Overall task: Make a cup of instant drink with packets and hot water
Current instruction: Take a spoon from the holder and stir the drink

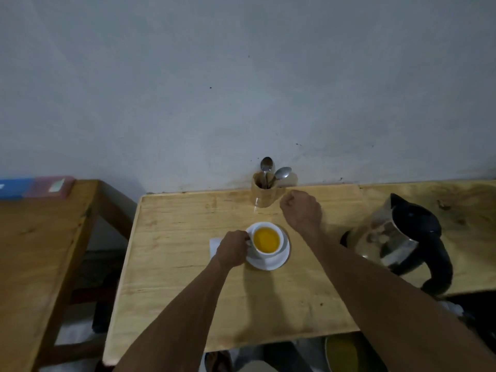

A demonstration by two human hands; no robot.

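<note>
A white cup [268,253] full of orange-yellow drink stands on a white saucer [279,261] in the middle of the wooden table [188,277]. My left hand [233,251] is shut on the cup's handle at its left side. A white packet or napkin [214,244] lies just left of that hand, partly hidden by it. My right hand [302,210] hovers behind and to the right of the cup, close to a wooden holder [264,193] with two metal spoons [271,170]. Its fingers are curled closed and I see nothing in them.
A steel kettle [397,237] with a black lid and handle stands at the right, close to my right forearm. The wall runs right behind the table. Another wooden table [40,251] stands at the left with a blue and pink box [35,187].
</note>
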